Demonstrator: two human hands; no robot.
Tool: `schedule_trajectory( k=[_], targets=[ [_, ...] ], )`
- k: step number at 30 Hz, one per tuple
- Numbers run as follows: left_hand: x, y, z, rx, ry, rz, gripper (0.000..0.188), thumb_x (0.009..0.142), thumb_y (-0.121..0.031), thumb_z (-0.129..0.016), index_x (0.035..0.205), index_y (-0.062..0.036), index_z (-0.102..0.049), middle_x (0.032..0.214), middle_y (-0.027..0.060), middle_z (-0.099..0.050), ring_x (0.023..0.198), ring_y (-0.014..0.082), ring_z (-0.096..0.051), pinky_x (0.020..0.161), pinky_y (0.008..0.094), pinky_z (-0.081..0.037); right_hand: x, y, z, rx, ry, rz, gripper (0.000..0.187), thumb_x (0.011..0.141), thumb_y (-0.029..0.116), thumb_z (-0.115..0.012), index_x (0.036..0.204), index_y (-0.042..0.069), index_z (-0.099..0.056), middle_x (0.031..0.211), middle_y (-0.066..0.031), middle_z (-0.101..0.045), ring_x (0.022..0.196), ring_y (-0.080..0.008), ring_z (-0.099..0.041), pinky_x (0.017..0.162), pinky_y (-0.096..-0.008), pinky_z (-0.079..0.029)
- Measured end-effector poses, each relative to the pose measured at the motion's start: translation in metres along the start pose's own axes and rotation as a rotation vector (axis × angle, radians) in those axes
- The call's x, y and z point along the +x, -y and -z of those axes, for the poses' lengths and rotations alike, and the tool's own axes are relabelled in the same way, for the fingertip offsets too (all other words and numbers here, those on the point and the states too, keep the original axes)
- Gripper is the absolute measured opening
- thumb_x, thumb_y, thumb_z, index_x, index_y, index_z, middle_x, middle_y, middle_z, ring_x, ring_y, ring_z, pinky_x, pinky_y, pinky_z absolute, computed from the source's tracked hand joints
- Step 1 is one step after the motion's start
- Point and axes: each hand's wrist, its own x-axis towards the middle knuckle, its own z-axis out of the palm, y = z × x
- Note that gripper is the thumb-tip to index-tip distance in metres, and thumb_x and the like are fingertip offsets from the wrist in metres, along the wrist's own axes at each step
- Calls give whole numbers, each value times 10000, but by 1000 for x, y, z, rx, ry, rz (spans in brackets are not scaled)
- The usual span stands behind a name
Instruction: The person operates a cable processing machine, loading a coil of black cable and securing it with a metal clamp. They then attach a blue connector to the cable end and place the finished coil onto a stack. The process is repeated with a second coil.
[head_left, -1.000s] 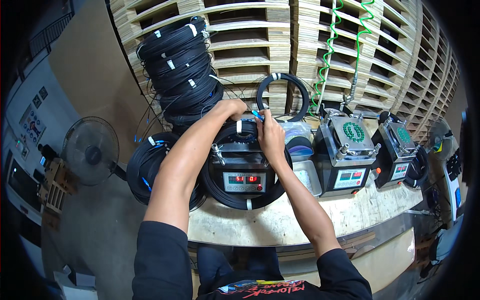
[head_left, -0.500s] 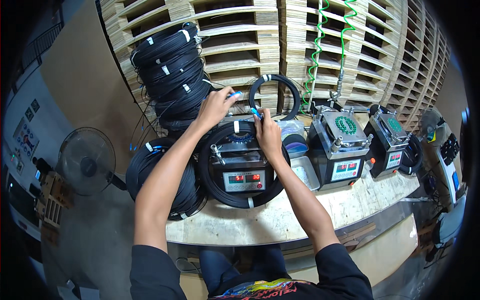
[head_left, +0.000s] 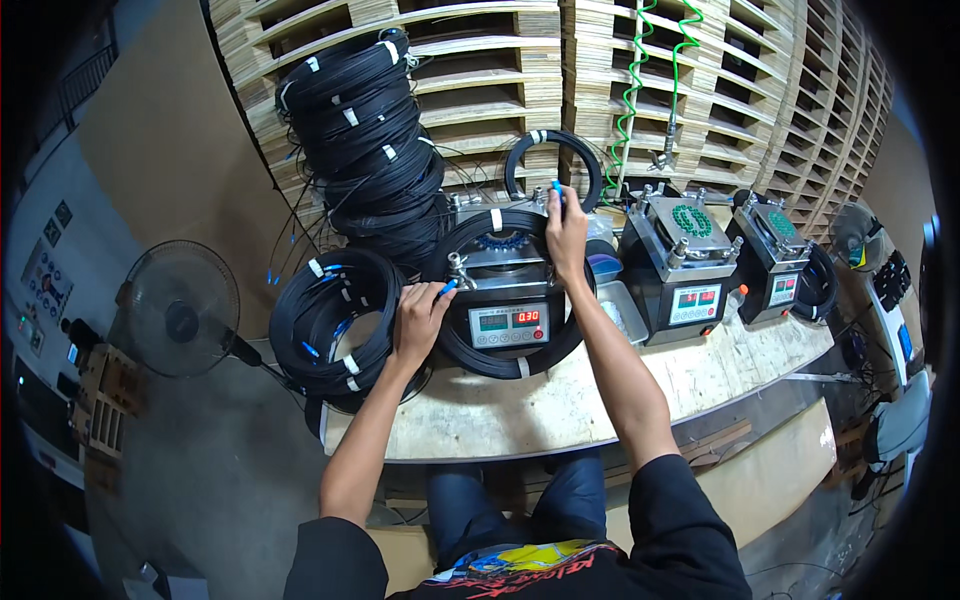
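Note:
My left hand [head_left: 416,318] pinches a small blue cable connector [head_left: 448,287] at the front left of the nearest polishing machine [head_left: 507,325]. In my right hand [head_left: 567,238], raised at that machine's right side, is another blue connector [head_left: 557,186], pointing up. A coil of black cable [head_left: 523,367], tied with white bands, hangs around this machine, its loop framing the lit display panel. Blue connectors [head_left: 503,241] ring the plate on top. Just left of my left hand lies a thick black cable coil [head_left: 290,345] with blue ends inside it.
Behind on the left rises a tall stack of black cable coils [head_left: 360,140]. Two similar machines [head_left: 690,255] [head_left: 778,262] with green-ringed tops stand to the right. A clear tray [head_left: 622,312] sits between machines. Wooden pallets [head_left: 480,90] back the bench; a fan [head_left: 180,310] stands left.
My left hand has come down and nearer, to the machine's front left. My right hand has shifted up and right. The machine's display reads differently, and the view has moved slightly.

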Motion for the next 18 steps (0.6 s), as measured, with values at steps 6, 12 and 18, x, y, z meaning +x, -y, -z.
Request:
schedule_trajectory(
  k=[6, 12, 18],
  targets=[
    [-25, 1, 2, 95, 6, 13, 192, 980, -213, -610, 945, -25, -625, 837, 132, -605, 841, 330, -594, 786, 435, -438, -40, -30, 48, -120, -119, 35, 226, 1026, 187, -554, 1048, -25, -630, 803, -233, -650, 717, -376, -606, 670, -431, -456],
    [-44, -21, -9, 382, 90, 106, 186, 978, -159, -602, 1103, -22, -587, 946, 99, -560, 918, 304, -553, 823, 449, -434, -99, -28, 97, -181, 86, -103, 205, 1022, 125, -524, 1185, 20, -590, 912, -204, -613, 866, -374, -582, 839, -451, -437],
    [-43, -23, -16, 235, 103, 247, 658, 919, -120, -692, 1493, -57, -375, 1035, 193, -438, 888, 341, -545, 786, 446, -468, -99, -12, 87, -357, 177, -58, 549, 924, 216, -702, 1401, 68, -474, 1157, -274, -478, 995, -450, -576, 834, -487, -483]
  ],
)
